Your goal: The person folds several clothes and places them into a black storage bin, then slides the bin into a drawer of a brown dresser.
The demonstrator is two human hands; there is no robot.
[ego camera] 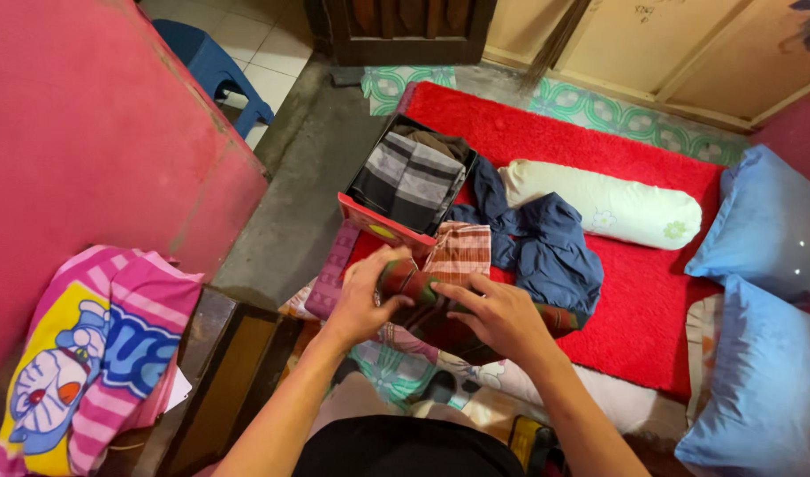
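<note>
Red-and-green plaid cloth, folded, gripped by both hands: left hand clasping its left end, right hand pressing on top, at red rug's near-left corner beside clothes box.

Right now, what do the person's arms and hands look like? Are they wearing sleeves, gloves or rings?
Both arms are bare all the way up to the bottom edge of the picture, with no sleeves showing. The left hand and the right hand have no gloves. I can see no rings, watch or bracelets on them. Below the arms there is a bit of black clothing on the person's body.
</note>
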